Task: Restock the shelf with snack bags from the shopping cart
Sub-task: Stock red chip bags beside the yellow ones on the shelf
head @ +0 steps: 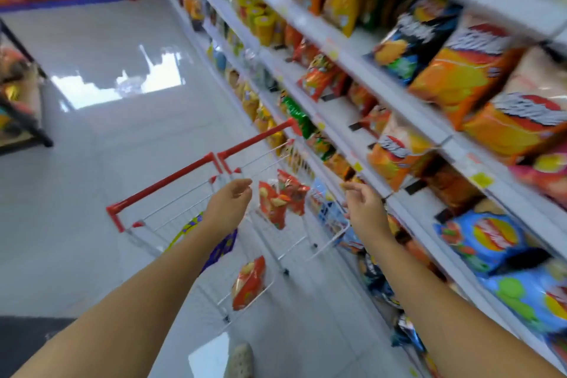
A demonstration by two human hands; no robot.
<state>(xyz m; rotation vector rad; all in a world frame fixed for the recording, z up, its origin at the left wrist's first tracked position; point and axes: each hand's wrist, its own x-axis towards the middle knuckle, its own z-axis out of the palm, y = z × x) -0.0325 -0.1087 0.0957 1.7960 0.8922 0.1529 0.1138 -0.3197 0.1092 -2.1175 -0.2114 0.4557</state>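
While packed white shelving (pixel 362 70) of chip bags fills the right of a glossy tiled aisle floor (pixel 122 55), a red-trimmed wire shopping cart (pixel 162 184) stands just beside it, with red snack bags (pixel 276 199) in its baskets. Above the cart, the left hand (pixel 230 199) and right hand (pixel 362 202) reach forward, fingers loosely curled, holding nothing.

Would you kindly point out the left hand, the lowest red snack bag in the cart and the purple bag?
left hand (pixel 230 201): head view, its back.
lowest red snack bag (pixel 249 282): head view, middle of its front.
purple bag (pixel 224 247): head view, its lower right part.
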